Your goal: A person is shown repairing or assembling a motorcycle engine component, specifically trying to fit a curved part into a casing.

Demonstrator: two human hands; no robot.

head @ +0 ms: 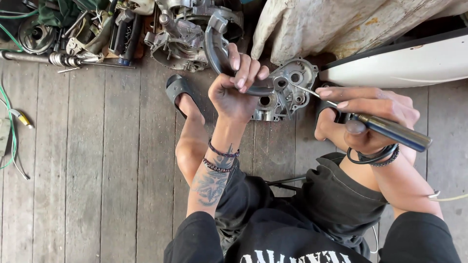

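My left hand [237,85] grips a curved grey metal shoe-shaped part [215,51], held up above the floor. My right hand [373,119] holds a screwdriver [390,130] by its dark handle, with the thin shaft pointing left toward the part. Just behind the tip lies a grey cast engine case [287,92] on the wooden floor. My legs and sandalled feet frame the case on both sides.
Several engine parts [185,34], springs and tools [87,34] pile along the far edge of the plank floor [97,170]. A white scooter panel [404,63] and a dirty cloth cover [331,24] sit far right. Green wires [9,131] lie at left.
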